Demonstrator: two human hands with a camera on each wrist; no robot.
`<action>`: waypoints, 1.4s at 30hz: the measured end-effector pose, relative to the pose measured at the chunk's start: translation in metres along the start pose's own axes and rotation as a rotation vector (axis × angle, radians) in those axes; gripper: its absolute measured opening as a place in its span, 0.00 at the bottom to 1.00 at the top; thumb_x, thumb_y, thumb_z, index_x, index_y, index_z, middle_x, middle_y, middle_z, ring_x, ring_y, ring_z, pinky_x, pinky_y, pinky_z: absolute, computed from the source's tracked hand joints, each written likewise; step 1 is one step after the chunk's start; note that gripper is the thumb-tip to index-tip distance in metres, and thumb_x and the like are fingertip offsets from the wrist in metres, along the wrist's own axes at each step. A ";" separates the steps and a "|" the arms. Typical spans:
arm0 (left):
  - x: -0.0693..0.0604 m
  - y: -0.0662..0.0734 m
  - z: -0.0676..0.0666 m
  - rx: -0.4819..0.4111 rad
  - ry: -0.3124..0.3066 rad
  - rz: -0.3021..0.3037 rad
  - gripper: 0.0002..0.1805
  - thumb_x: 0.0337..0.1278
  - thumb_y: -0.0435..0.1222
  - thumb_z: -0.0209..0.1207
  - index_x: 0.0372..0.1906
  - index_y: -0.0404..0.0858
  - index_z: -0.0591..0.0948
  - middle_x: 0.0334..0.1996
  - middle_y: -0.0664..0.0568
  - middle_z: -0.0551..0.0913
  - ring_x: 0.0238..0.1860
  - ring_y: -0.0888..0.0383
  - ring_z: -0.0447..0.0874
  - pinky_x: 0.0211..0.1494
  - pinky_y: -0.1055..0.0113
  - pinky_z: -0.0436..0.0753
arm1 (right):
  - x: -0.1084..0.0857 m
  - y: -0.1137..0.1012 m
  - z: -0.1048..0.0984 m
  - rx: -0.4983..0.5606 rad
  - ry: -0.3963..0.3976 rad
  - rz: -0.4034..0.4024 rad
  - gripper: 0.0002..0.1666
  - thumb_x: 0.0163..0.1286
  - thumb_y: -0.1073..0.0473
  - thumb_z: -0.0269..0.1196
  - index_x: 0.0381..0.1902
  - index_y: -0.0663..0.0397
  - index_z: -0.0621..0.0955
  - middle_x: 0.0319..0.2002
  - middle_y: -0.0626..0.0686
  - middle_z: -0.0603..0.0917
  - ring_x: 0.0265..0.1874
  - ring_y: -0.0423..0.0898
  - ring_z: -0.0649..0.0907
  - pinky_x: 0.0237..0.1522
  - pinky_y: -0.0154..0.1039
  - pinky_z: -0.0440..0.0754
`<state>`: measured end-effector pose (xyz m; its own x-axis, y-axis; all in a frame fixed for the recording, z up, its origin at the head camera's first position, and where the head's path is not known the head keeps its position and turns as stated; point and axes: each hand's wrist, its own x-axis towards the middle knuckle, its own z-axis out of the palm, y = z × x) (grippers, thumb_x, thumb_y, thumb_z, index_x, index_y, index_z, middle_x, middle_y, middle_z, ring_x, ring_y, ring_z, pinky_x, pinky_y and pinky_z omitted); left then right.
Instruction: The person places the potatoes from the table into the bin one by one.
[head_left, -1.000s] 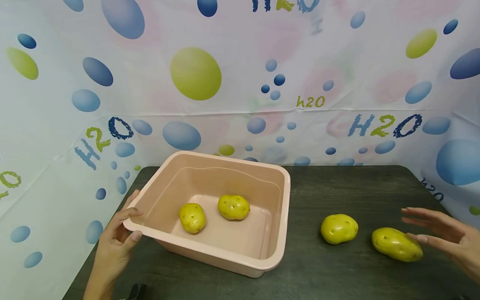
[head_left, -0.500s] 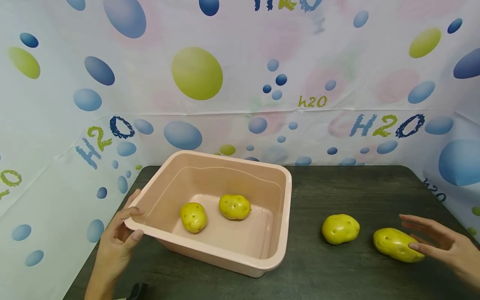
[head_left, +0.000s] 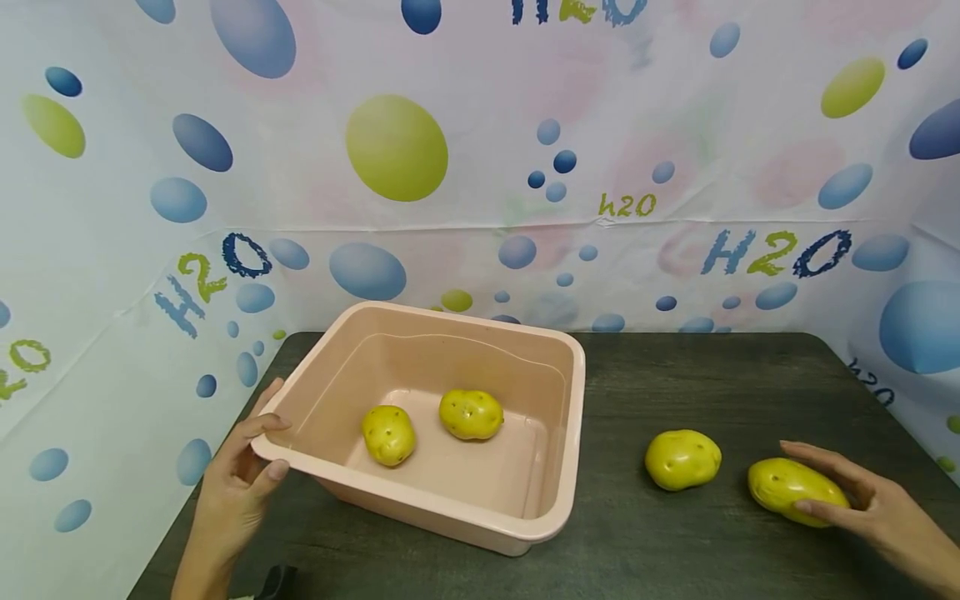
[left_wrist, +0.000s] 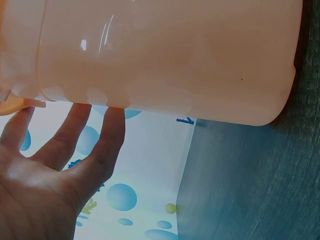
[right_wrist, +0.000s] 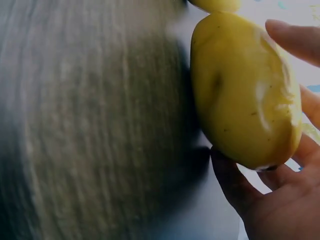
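Note:
A pale pink tub (head_left: 420,510) holds two yellow potatoes, one at the left (head_left: 388,435) and one nearer the middle (head_left: 471,414). My left hand (head_left: 228,496) grips the tub's near-left corner; in the left wrist view its fingers (left_wrist: 113,132) touch the tub's wall (left_wrist: 170,60). Two more potatoes lie right of the tub. The rightmost, an elongated one (head_left: 787,487), is between the thumb and curved fingers of my right hand (head_left: 881,512). In the right wrist view, the right hand (right_wrist: 285,205) has its thumb at this potato's (right_wrist: 245,95) lower end.
The other loose potato (head_left: 682,459) sits between the tub and my right hand. Everything stands on a dark wooden table (head_left: 637,550). A white sheet (head_left: 495,100) with blue and green spots hangs behind and at the sides. A small black object (head_left: 277,581) shows near the bottom edge.
My right hand has moved left and down around the rightmost potato, and its fingers have closed in on it. The left hand keeps its grip; the tub and potatoes have not visibly moved on the table.

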<state>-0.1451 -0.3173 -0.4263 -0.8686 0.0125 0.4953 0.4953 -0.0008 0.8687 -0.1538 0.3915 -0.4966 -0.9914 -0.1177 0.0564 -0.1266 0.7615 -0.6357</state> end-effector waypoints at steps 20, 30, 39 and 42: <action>0.001 0.001 0.001 0.004 -0.010 0.012 0.18 0.68 0.20 0.59 0.60 0.23 0.73 0.84 0.48 0.57 0.80 0.56 0.58 0.68 0.75 0.76 | -0.005 -0.021 0.002 -0.131 -0.118 0.102 0.47 0.74 0.43 0.67 0.83 0.47 0.61 0.74 0.72 0.66 0.44 0.39 0.77 0.33 0.37 0.73; 0.001 0.000 0.001 0.012 -0.001 0.006 0.18 0.69 0.20 0.59 0.60 0.22 0.72 0.84 0.48 0.58 0.79 0.57 0.59 0.69 0.75 0.76 | -0.010 -0.027 0.003 -0.119 -0.123 0.141 0.48 0.73 0.41 0.68 0.82 0.51 0.62 0.74 0.73 0.65 0.48 0.56 0.80 0.35 0.45 0.76; 0.000 0.000 0.000 0.002 -0.004 0.011 0.17 0.69 0.20 0.59 0.60 0.22 0.72 0.84 0.49 0.58 0.80 0.58 0.59 0.68 0.75 0.77 | -0.010 -0.035 0.000 -0.111 -0.071 0.152 0.46 0.73 0.41 0.68 0.81 0.48 0.64 0.73 0.73 0.67 0.52 0.58 0.79 0.36 0.44 0.75; 0.000 0.001 0.001 0.001 -0.004 0.009 0.18 0.69 0.20 0.59 0.60 0.22 0.72 0.84 0.49 0.57 0.80 0.57 0.59 0.68 0.75 0.77 | -0.010 -0.036 -0.001 -0.111 -0.056 0.142 0.43 0.75 0.41 0.66 0.80 0.48 0.66 0.73 0.71 0.69 0.48 0.43 0.78 0.35 0.41 0.74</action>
<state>-0.1447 -0.3167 -0.4258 -0.8641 0.0169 0.5030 0.5030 -0.0004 0.8643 -0.1394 0.3658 -0.4728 -0.9966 -0.0375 -0.0728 0.0083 0.8385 -0.5449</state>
